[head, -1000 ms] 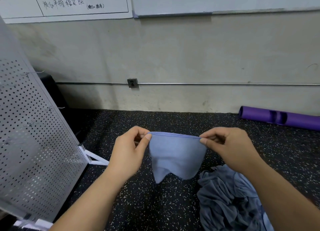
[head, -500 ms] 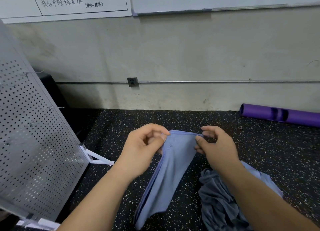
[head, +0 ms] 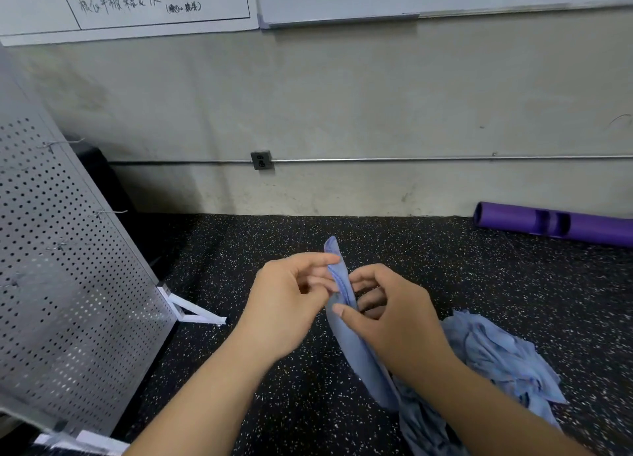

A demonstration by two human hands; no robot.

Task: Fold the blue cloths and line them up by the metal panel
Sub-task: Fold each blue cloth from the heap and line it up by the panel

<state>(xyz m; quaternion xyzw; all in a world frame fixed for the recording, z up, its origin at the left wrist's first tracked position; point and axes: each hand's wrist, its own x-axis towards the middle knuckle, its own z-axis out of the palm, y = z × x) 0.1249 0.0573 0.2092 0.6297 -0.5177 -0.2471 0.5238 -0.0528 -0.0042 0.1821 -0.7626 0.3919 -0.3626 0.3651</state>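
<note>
Two bare hands meet in the middle of the view, both gripping one blue cloth [head: 359, 356]. The left hand [head: 291, 301] has its fingers curled in, with the forefinger and thumb closed on the cloth's stitched edge from the left; the fingertips are a little blurred. The right hand [head: 394, 322] holds the same edge from the other side, thumb pressed across the near face of the cloth and the other fingers curled behind it. Neither hand is spread open, and the two nearly touch, with only the fabric between them.

The cloth is doubled into a narrow strip held up in the air. One small corner pokes up above the fingers, and the rest hangs down and to the right, under the right wrist.

Its lower end reaches a crumpled pile of blue cloths [head: 493, 359] lying on the floor at the right, below the right forearm. The floor [head: 274, 404] is black with white speckles.

At the left stands a metal panel [head: 68, 284] full of small round holes, tilted, with a white foot [head: 195, 310] at its base. It is well apart from the cloth and the pile.

Farther back, a purple tube [head: 555, 224] lies on the floor against a grey wall [head: 342, 96]. A whiteboard [head: 154, 3] with handwriting hangs on it above.
</note>
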